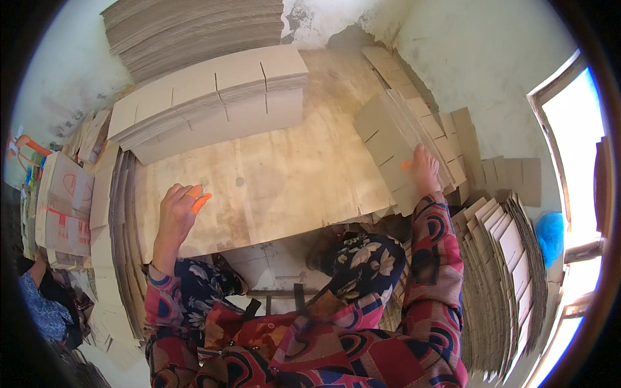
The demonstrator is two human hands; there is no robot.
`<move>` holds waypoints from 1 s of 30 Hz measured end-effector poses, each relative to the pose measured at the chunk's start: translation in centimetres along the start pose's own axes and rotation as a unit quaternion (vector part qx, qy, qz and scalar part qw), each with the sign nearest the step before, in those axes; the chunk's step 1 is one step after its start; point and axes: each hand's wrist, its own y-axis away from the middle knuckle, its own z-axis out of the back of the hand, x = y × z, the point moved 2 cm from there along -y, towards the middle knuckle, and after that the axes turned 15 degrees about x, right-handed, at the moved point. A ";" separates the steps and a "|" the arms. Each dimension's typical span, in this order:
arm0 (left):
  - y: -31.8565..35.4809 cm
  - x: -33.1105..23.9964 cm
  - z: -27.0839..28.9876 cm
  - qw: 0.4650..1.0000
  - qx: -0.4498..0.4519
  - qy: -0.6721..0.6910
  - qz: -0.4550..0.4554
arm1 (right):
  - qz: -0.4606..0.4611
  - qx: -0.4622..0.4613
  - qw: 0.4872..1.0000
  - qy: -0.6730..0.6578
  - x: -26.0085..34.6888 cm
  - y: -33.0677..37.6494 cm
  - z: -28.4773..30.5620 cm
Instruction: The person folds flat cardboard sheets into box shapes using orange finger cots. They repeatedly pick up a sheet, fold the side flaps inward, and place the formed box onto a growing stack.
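Note:
My left hand (173, 215) hovers over the near left part of the wooden tabletop (272, 187). Orange covers sit on its thumb and a fingertip, which are a little apart with nothing visible between them; the other fingers curl in. On the right, my right hand (425, 171) grips the edge of a leaning batch of slotted cardboard sheets (381, 132). Its thumb, in an orange cover, lies across the front face, while some of the fingers are hidden behind the edge. How many sheets it holds cannot be made out.
A long row of slotted cardboard (213, 97) stands at the back left, before a tall cardboard pile (194, 29). Cardboard stacks (498, 278) crowd the right side near a blue bag (550, 239). At the left stands a taped carton (65, 204). The table's front edge borders my knees.

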 end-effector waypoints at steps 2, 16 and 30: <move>-0.7 0.2 -0.5 1.000 0.011 0.003 0.000 | 0.034 -0.053 0.998 -0.011 -0.8 -0.6 0.1; -17.1 4.8 -2.0 0.982 -0.078 -0.152 0.076 | 0.044 -0.164 0.814 -0.555 9.4 4.4 11.5; -21.8 8.1 -5.9 0.943 0.030 -0.331 -0.035 | 0.232 0.012 0.643 -0.729 21.9 5.0 10.8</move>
